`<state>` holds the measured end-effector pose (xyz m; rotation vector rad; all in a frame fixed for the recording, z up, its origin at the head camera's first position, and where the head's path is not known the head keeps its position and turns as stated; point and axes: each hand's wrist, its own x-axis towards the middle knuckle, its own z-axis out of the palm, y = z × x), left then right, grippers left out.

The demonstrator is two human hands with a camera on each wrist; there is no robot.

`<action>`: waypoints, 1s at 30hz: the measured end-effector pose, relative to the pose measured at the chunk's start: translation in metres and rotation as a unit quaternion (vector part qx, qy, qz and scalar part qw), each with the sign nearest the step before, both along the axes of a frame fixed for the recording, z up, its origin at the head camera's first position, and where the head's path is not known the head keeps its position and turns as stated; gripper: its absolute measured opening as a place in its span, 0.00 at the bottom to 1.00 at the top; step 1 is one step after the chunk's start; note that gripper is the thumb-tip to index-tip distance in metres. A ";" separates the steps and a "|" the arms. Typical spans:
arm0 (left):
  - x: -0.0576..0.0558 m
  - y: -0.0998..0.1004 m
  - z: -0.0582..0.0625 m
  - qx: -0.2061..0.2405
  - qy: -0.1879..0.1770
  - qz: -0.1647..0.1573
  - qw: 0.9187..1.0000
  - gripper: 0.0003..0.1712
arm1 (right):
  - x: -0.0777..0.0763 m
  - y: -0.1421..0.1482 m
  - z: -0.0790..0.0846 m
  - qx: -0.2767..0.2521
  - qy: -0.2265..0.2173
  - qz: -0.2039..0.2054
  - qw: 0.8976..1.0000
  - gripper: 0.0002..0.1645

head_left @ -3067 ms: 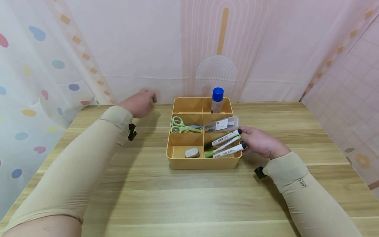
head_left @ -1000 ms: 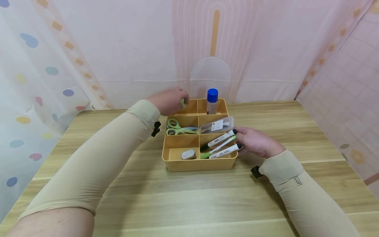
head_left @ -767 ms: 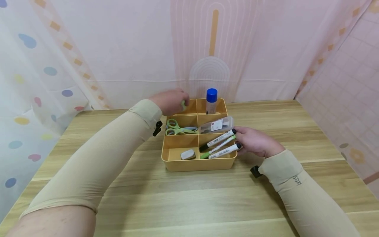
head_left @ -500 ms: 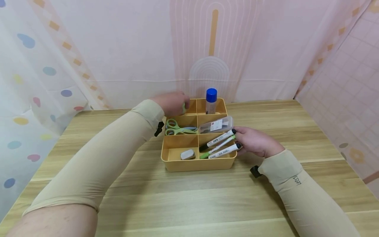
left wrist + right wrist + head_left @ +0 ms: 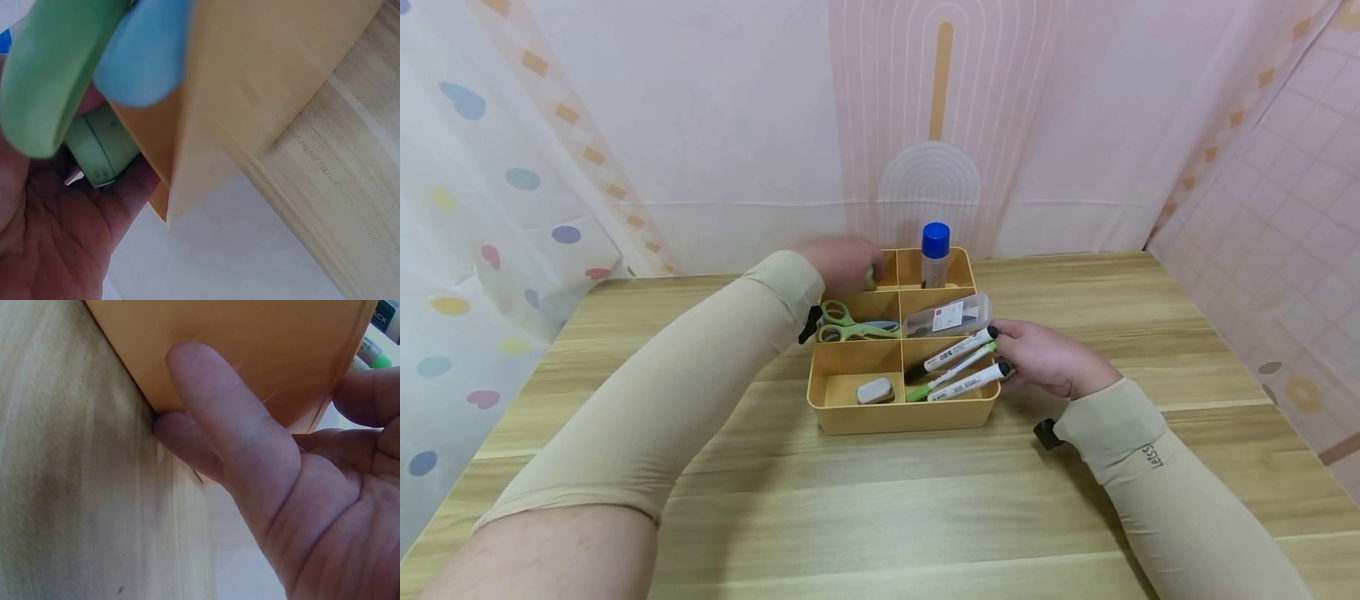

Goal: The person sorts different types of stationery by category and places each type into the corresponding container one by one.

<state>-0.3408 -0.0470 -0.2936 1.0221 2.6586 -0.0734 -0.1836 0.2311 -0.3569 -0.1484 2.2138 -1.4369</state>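
Note:
A yellow-orange divided organizer box [image 5: 865,418] stands on the wooden table. My left hand [image 5: 844,265] is over its back left compartment and pinches a small pale green rounded object [image 5: 100,147] with a seam; its kind is unclear. Part of that compartment is hidden by the hand. My right hand [image 5: 1052,358] rests against the box's right outer wall, its fingers extended along it and the thumb near the rim. Scissors with green handles [image 5: 842,331] lie in the middle left compartment, close below my left hand; a green and a blue handle show in the left wrist view.
A blue-capped glue stick [image 5: 935,254] stands back right. A clear plastic case [image 5: 947,317] leans in the middle right compartment. Several markers [image 5: 958,354] tilt over the right rim at front. A small grey-white block [image 5: 875,391] lies front left. A patterned curtain [image 5: 737,125] hangs behind.
My left hand has carried the green object rightward from beside the box to above the back left compartment, lowering slightly lately. The right hand keeps its place at the box's side.

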 end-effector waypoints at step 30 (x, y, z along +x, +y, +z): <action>-0.011 -0.001 -0.008 -0.022 -0.046 0.024 0.998 0.19 | 0.002 0.000 0.000 -0.013 -0.006 0.001 1.000 0.32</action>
